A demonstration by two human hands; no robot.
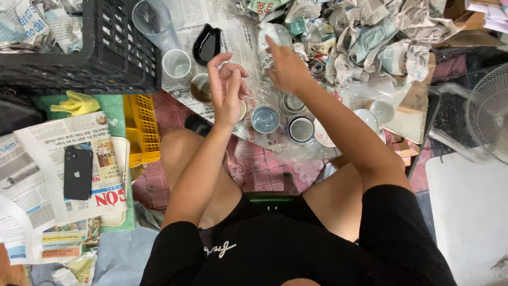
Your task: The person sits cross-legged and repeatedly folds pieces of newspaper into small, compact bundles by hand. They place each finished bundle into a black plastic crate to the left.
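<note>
A home floor used as an informal packing spot: patterned pink floor tiles [264,169] at 6 o'clock, crumpled newspaper [365,37] heaped at 1 o'clock, small ceramic cups [265,118] spread at the centre, a black plastic crate [106,47] at 10 o'clock, a fan [489,108] at 3 o'clock.

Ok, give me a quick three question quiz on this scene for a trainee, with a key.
1. True or false: the phone lies on newspaper.
2. Which hand holds a paper-wrapped item: left hand or right hand?
3. What colour is the small basket beside the left knee?

Key
1. True.
2. Right hand; the left one is raised and holds nothing that shows.
3. Yellow.
</note>
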